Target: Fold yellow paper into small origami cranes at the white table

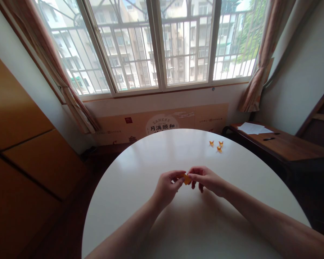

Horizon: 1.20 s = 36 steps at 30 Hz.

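A small orange folded paper piece is pinched between both my hands above the round white table. My left hand grips its left side with thumb and fingers closed. My right hand pinches its right side, fingers curled. Three small orange folded paper figures stand on the table further back and to the right, apart from my hands.
A dark wooden side table at the right carries white paper sheets and a black pen. A wide barred window with curtains is ahead; a printed cardboard panel leans below it. A wooden cabinet stands left.
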Each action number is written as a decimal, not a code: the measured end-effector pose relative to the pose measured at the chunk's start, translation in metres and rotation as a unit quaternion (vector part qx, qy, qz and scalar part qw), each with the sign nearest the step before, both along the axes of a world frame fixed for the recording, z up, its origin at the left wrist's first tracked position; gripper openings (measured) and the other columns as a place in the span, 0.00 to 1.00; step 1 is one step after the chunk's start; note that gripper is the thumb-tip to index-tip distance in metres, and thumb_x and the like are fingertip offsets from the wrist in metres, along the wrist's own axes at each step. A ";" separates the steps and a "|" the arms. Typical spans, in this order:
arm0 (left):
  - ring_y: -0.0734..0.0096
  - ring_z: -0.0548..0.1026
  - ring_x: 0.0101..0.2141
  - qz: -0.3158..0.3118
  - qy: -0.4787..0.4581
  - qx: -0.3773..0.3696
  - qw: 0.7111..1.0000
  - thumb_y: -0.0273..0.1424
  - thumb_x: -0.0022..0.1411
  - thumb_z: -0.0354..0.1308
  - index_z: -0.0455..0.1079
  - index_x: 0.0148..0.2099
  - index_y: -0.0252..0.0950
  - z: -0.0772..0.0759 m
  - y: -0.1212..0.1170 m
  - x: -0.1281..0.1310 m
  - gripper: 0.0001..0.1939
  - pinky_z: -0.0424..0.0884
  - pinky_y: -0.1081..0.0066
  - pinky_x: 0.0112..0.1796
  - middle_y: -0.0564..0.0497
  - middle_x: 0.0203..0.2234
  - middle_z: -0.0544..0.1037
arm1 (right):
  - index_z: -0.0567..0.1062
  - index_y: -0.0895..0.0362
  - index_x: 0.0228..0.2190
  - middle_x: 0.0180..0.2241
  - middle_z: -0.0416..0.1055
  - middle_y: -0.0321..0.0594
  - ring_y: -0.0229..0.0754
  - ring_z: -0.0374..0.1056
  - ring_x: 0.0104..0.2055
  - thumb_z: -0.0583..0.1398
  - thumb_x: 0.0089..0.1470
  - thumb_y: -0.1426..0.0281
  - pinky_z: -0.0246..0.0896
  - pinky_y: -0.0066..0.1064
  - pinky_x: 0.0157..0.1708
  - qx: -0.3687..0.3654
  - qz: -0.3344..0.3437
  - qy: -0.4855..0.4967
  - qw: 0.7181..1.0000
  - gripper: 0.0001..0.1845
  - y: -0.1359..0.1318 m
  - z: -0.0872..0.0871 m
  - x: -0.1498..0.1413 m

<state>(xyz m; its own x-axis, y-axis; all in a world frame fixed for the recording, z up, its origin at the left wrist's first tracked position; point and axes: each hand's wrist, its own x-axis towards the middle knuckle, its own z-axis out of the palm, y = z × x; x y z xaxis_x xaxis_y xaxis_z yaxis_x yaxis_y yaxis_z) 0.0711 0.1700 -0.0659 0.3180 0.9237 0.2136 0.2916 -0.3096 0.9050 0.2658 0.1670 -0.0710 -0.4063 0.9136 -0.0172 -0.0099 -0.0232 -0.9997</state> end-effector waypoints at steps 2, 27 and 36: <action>0.70 0.74 0.28 -0.003 0.012 0.022 1.000 0.28 0.57 0.59 0.80 0.45 0.33 0.000 0.000 -0.001 0.14 0.71 0.73 0.28 0.46 0.32 0.83 | 0.74 0.59 0.33 0.31 0.74 0.41 0.38 0.69 0.28 0.66 0.48 0.54 0.57 0.21 0.16 -0.012 0.001 0.010 1.000 0.21 0.000 0.000 0.000; 0.70 0.74 0.28 0.000 0.010 0.008 1.000 0.33 0.57 0.62 0.77 0.40 0.31 0.003 -0.002 0.001 0.11 0.69 0.75 0.26 0.45 0.30 0.81 | 0.74 0.60 0.28 0.25 0.72 0.39 0.36 0.67 0.25 0.68 0.47 0.57 0.56 0.20 0.15 -0.020 -0.044 0.029 0.998 0.19 -0.007 0.005 -0.007; 0.75 0.68 0.23 0.037 -0.132 -0.147 0.979 0.36 0.53 0.63 0.76 0.35 0.29 0.013 -0.007 0.004 0.13 0.64 0.78 0.20 0.48 0.24 0.75 | 0.75 0.59 0.34 0.29 0.71 0.38 0.38 0.68 0.30 0.69 0.48 0.59 0.60 0.21 0.17 0.005 -0.042 0.043 0.998 0.18 -0.009 0.007 -0.012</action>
<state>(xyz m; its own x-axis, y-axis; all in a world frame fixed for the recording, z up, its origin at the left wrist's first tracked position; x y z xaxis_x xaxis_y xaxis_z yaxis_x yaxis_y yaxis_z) 0.0751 0.1628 -0.0525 0.2171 0.9762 -0.0001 0.0464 -0.0102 0.9989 0.2537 0.1575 -0.0644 -0.3276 0.9446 0.0231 -0.0965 -0.0091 -0.9953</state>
